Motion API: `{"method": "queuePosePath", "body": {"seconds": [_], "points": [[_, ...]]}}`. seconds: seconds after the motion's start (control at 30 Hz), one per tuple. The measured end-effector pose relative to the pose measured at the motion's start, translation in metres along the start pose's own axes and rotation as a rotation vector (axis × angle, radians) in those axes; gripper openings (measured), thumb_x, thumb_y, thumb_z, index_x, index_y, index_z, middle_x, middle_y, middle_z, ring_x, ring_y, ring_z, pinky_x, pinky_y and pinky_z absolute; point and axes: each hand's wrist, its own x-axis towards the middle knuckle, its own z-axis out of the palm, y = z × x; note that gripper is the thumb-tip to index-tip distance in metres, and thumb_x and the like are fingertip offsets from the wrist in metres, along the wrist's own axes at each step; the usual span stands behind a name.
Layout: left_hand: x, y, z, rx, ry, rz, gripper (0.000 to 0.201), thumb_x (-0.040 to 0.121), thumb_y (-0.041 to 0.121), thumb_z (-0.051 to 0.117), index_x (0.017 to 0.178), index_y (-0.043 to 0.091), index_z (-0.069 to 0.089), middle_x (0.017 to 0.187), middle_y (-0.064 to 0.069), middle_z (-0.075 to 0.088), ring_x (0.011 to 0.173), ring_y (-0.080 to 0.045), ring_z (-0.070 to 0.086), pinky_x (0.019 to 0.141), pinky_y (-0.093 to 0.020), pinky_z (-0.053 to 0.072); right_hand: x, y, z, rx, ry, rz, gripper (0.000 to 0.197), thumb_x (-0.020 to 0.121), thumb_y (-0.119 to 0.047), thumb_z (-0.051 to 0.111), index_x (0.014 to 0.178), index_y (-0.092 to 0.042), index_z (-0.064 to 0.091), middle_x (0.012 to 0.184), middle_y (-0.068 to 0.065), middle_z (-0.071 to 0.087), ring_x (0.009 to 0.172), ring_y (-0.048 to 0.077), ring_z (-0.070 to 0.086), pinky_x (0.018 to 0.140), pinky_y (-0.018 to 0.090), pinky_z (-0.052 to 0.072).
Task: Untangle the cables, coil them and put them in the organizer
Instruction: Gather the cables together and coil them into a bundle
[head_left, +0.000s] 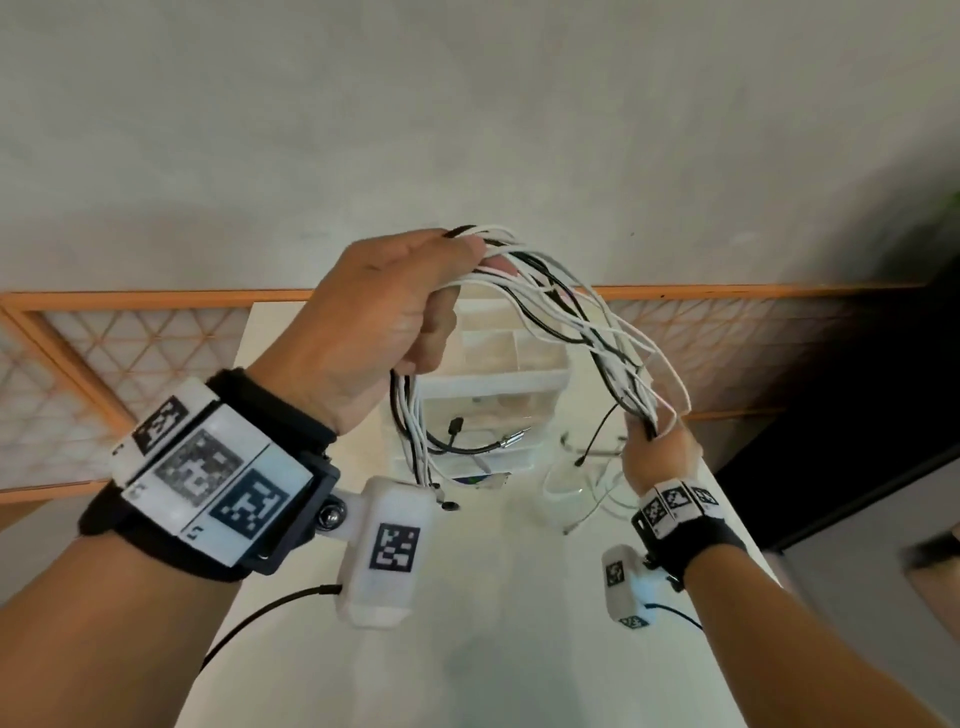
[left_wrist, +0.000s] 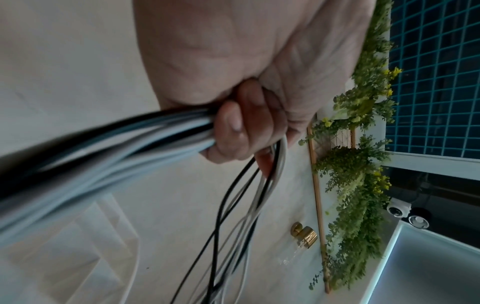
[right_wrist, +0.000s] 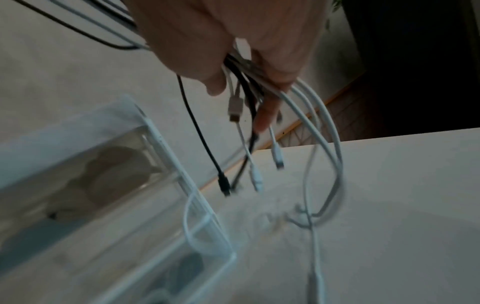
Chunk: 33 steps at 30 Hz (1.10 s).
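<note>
A tangled bundle of white and black cables arches in the air between both hands above the table. My left hand is raised and grips one end of the bundle in a fist; the left wrist view shows its fingers curled round the cables. My right hand is lower at the right and pinches the other end, with several plug ends dangling below its fingers. The clear plastic organizer with compartments stands on the white table behind the hanging cables.
More white cable lies loose on the table beside the organizer. A wood-framed lattice panel runs along the wall behind. Dark furniture stands at the right. Foliage hangs on the wall.
</note>
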Motion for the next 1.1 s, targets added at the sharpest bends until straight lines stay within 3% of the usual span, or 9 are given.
{"method": "queuePosePath", "body": {"seconds": [0.13,0.3,0.43,0.53,0.63,0.7,0.83,0.93,1.1], "points": [[0.003,0.002,0.000,-0.079,0.044,0.027,0.029,0.099,0.021,0.053,0.090,0.004,0.074,0.043,0.009,0.019,0.040,-0.013,0.013,0.046,-0.029,0.011,-0.017,0.032,0.012,-0.327,-0.228,-0.132,0.055,0.094,-0.019,0.060,0.146,-0.029,0.044,0.121,0.021,0.056,0.110,0.042,0.058,0.089,0.042,0.049],[0.006,-0.005,0.015,-0.132,0.021,0.017,0.029,0.099,0.022,0.052,0.095,0.002,0.073,0.044,0.008,0.018,0.041,-0.013,0.012,0.046,-0.027,0.012,-0.034,0.042,0.021,-0.397,-0.449,-0.015,0.071,0.097,-0.034,0.054,0.152,-0.054,0.012,0.109,0.009,0.059,0.079,0.028,0.060,0.070,0.035,0.051],[0.010,-0.018,0.017,-0.109,-0.022,-0.063,0.028,0.102,0.024,0.050,0.101,0.009,0.073,0.047,0.009,0.019,0.043,-0.013,0.013,0.043,-0.023,0.015,-0.018,0.024,0.017,-0.116,-0.316,0.014,0.047,0.095,-0.041,0.058,0.141,-0.042,0.050,0.120,0.011,0.066,0.105,0.033,0.065,0.083,0.028,0.050],[0.011,-0.020,0.012,-0.135,-0.002,-0.087,0.028,0.102,0.026,0.049,0.111,0.011,0.071,0.048,0.009,0.019,0.043,-0.012,0.013,0.042,-0.022,0.017,-0.010,0.019,0.010,-0.167,-0.266,-0.100,0.024,0.092,-0.029,0.062,0.115,-0.028,0.068,0.106,0.011,0.065,0.102,0.032,0.063,0.084,0.027,0.044],[0.015,-0.012,0.005,-0.177,0.041,-0.046,0.030,0.102,0.027,0.049,0.112,0.009,0.071,0.048,0.010,0.017,0.042,-0.010,0.013,0.042,-0.022,0.015,-0.016,0.036,0.010,-0.353,-0.358,-0.095,0.014,0.081,-0.042,0.063,0.089,-0.033,0.056,0.091,0.001,0.068,0.093,0.031,0.066,0.081,0.033,0.051],[0.015,-0.008,0.005,-0.201,0.051,-0.026,0.031,0.102,0.026,0.049,0.113,0.006,0.070,0.047,0.009,0.015,0.041,-0.010,0.013,0.043,-0.024,0.015,-0.018,0.047,0.011,-0.434,-0.407,-0.040,0.029,0.072,-0.061,0.060,0.092,-0.039,0.056,0.094,0.000,0.069,0.094,0.029,0.066,0.087,0.043,0.054],[0.011,-0.009,0.018,-0.232,0.008,0.015,0.033,0.102,0.025,0.049,0.117,0.004,0.069,0.052,0.006,0.011,0.043,-0.011,0.012,0.046,-0.027,0.013,-0.021,0.035,0.008,-0.536,-0.413,-0.016,0.027,0.083,-0.059,0.065,0.098,-0.038,0.069,0.096,-0.001,0.071,0.103,0.024,0.062,0.091,0.039,0.046],[0.010,-0.011,0.021,-0.205,-0.030,-0.007,0.030,0.102,0.024,0.049,0.119,0.009,0.069,0.051,0.007,0.013,0.043,-0.011,0.013,0.045,-0.026,0.014,-0.012,0.024,0.004,-0.278,-0.345,0.046,0.035,0.086,-0.053,0.065,0.093,-0.019,0.069,0.082,0.003,0.070,0.088,0.025,0.066,0.075,0.033,0.052],[0.003,-0.039,0.021,0.020,0.021,-0.128,0.024,0.102,0.026,0.051,0.114,0.018,0.070,0.047,0.010,0.025,0.040,-0.012,0.018,0.041,-0.022,0.019,-0.002,-0.013,-0.024,0.180,-0.027,-0.002,0.023,0.089,-0.032,0.071,0.096,-0.017,0.056,0.083,0.010,0.072,0.074,0.027,0.070,0.067,0.033,0.050]]}}
